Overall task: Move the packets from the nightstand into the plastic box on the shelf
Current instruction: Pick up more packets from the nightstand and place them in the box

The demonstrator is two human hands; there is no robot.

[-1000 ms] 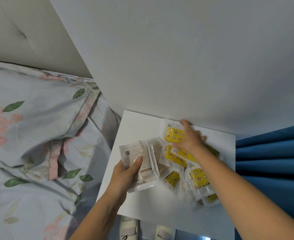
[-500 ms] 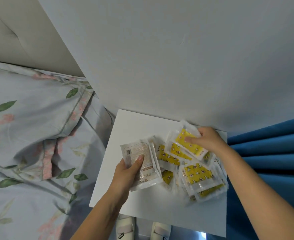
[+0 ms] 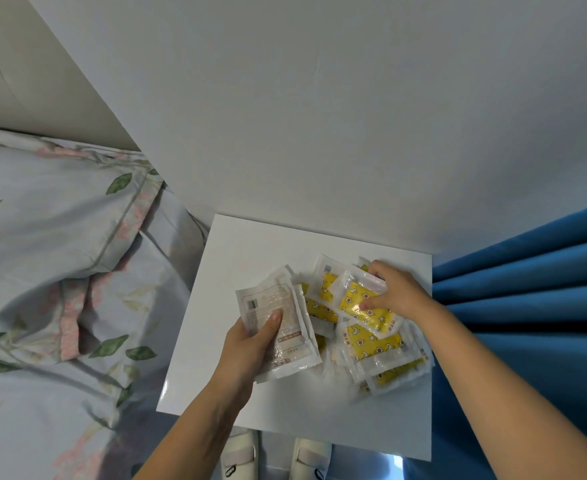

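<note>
Left hand (image 3: 254, 344) is gripping a small sheaf of pale packets (image 3: 278, 320) by their lower half, thumb pressing across the printed face, fingers curling behind. Right hand (image 3: 394, 294) is pinching a yellow-printed packet (image 3: 361, 304) at the top of the loose heap (image 3: 378, 344), thumb on the face and fingers wrapping over its far edge. I am seeing both hands busy over the nightstand (image 3: 250, 254), a flat white glossy top against the wall, with the heap sitting toward its right side. Neither shelf nor plastic box is showing in this view.

Handling, as I am judging it: the packets are thin, flat sachets with clear crimped borders, light and floppy, and the film is looking slick, so a fanned stack is liable to slide apart. I am favouring a grip across the middle of the stack or along one squared-up edge, not on the thin seals alone. Contents are probably soft pads, so nothing fragile.

Around the work: a floral quilt (image 3: 60, 271), soft and rumpled, is lying left of the nightstand; a blue pleated curtain (image 3: 527, 289) is hanging at right; pale slippers (image 3: 240, 455) are showing below the front edge.
</note>
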